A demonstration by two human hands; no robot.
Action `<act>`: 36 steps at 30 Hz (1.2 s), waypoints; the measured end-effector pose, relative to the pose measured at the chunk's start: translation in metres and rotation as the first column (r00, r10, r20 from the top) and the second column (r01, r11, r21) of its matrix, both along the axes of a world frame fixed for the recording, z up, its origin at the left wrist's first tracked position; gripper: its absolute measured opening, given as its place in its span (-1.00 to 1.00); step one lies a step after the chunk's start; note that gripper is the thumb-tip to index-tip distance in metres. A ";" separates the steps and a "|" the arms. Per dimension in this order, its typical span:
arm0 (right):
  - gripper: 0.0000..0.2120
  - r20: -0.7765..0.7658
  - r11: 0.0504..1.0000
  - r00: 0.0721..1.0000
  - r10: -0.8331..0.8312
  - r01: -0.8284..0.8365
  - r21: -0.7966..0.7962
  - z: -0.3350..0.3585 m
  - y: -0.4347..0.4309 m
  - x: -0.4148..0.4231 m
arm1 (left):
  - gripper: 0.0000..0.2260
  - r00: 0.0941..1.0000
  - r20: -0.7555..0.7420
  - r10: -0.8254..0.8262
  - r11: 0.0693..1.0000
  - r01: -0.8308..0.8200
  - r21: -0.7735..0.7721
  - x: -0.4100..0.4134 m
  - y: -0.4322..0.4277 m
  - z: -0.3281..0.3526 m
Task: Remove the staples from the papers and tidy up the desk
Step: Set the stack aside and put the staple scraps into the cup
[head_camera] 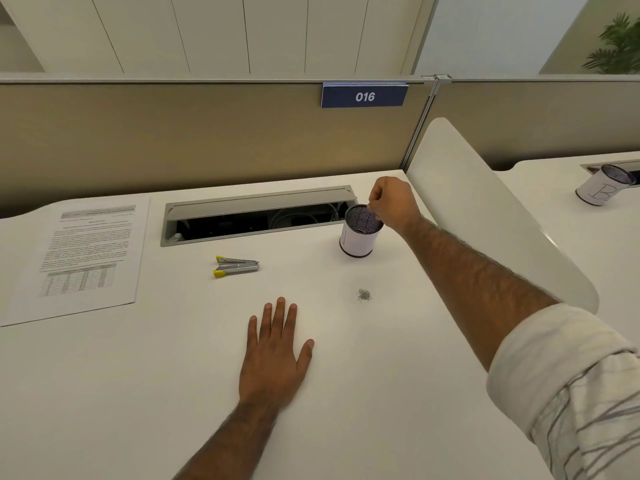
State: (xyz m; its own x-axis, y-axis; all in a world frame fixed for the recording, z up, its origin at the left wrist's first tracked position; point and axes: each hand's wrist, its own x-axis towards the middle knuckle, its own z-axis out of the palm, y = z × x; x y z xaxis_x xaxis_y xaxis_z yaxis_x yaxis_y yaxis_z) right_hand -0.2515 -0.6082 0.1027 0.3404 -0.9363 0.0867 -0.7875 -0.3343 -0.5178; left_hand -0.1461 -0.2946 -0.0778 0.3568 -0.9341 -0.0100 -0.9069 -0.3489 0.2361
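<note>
**Hands at the white desk**

Our left hand (273, 355) lies flat on the desk (138, 393), fingers spread. Our right hand (391, 202) pinches over the mesh cup (360, 237); what it pinches is too small to see. Loose staples (363, 295) sit near the cup. Left of them lie the staple remover (236, 266) and papers (83, 258).

Two bare hands are in view: one left hand (273, 358) and one right hand (393, 202). One stack of printed papers (81, 258), sheet count indeterminate. One staple remover (235, 266) with two yellow tips. One small heap of loose staples (363, 295), too fine to count. Two mesh cups: a near cup (360, 233) and a far cup (602, 185). One numbered sign (364, 95). One open cable tray (256, 216). One plant (616, 46).
</note>
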 end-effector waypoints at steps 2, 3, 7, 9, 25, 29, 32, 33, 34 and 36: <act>-0.83 0.091 0.999 0.996 0.013 -0.017 0.049 0.002 0.005 -0.004 | -0.35 1.000 -0.004 -0.003 1.000 0.003 -0.003 0.000 0.000 -0.001; -0.89 0.134 0.998 0.991 0.022 -0.030 0.060 0.003 0.009 -0.007 | -0.35 1.000 -0.007 -0.004 1.000 0.004 -0.005 0.000 0.000 -0.001; -0.86 0.225 0.996 0.972 0.062 -0.073 0.044 -0.008 0.037 -0.025 | -0.34 1.000 0.003 -0.003 1.000 0.003 0.003 0.001 -0.001 0.001; -0.87 0.197 0.995 0.977 0.079 -0.089 0.041 -0.024 0.053 -0.038 | -0.34 1.000 0.006 -0.003 1.000 0.003 0.006 0.001 -0.001 0.001; -0.85 -0.446 0.933 0.822 0.354 -0.342 0.111 -0.102 0.113 -0.058 | -0.32 1.000 -0.006 -0.008 1.000 0.008 0.016 0.000 0.000 0.005; -0.86 -0.429 0.935 0.837 0.340 -0.348 0.061 -0.107 0.117 -0.056 | -0.32 1.000 -0.009 -0.013 1.000 0.013 0.022 -0.001 0.000 0.006; -0.85 -0.387 0.939 0.859 0.335 -0.339 0.060 -0.107 0.115 -0.056 | -0.33 1.000 -0.010 -0.015 1.000 0.015 0.027 -0.001 0.000 0.006; -0.85 -0.376 0.941 0.866 0.331 -0.332 0.063 -0.108 0.113 -0.057 | -0.33 1.000 -0.009 -0.015 1.000 0.015 0.026 -0.001 0.000 0.006; -0.84 -0.366 0.946 0.874 0.321 -0.318 0.069 -0.108 0.111 -0.057 | -0.33 1.000 -0.009 -0.014 1.000 0.014 0.021 -0.001 0.001 0.006; -0.81 -0.331 0.958 0.899 0.288 -0.271 0.098 -0.106 0.108 -0.057 | -0.33 1.000 -0.010 -0.012 1.000 0.012 0.018 -0.001 0.001 0.005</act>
State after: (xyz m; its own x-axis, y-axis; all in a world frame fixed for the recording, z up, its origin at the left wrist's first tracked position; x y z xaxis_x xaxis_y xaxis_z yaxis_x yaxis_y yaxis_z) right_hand -0.3082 -0.5002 -0.0037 0.5891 -0.7986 -0.1229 -0.7961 -0.5476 -0.2577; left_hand -0.1466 -0.2938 -0.0728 0.3455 -0.9379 -0.0310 -0.9086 -0.3426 0.2391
